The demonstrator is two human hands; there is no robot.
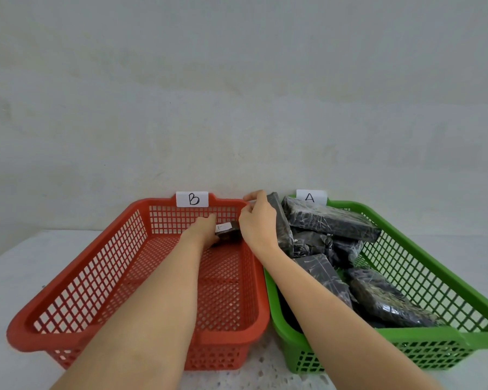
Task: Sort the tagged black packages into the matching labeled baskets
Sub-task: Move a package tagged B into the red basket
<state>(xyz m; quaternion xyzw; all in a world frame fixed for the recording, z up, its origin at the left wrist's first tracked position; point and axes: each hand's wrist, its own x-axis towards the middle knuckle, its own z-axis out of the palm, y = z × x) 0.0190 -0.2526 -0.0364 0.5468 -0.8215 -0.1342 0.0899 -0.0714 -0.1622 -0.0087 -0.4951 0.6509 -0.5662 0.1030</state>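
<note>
- Two baskets are set side by side on a pale speckled surface [26, 263] against a wall: a red basket [76, 266] on the left, labelled B [192, 199], and a green basket [445, 266] on the right, labelled A [310, 197].
- One small black package [229, 234] with a white tag [223, 227] is seen at the far right corner inside the red basket.
- The left hand [202, 229] is laid on that package; whether its fingers are curled round it cannot be told.
- The right hand [258, 220] is held above the rim between the baskets, fingers curled, its fingertips [248, 197] pinched on something too small to make out.
- Several black packages [330, 220] are piled in the green basket, one [279, 218] leaning upright just beside the right hand.
</note>
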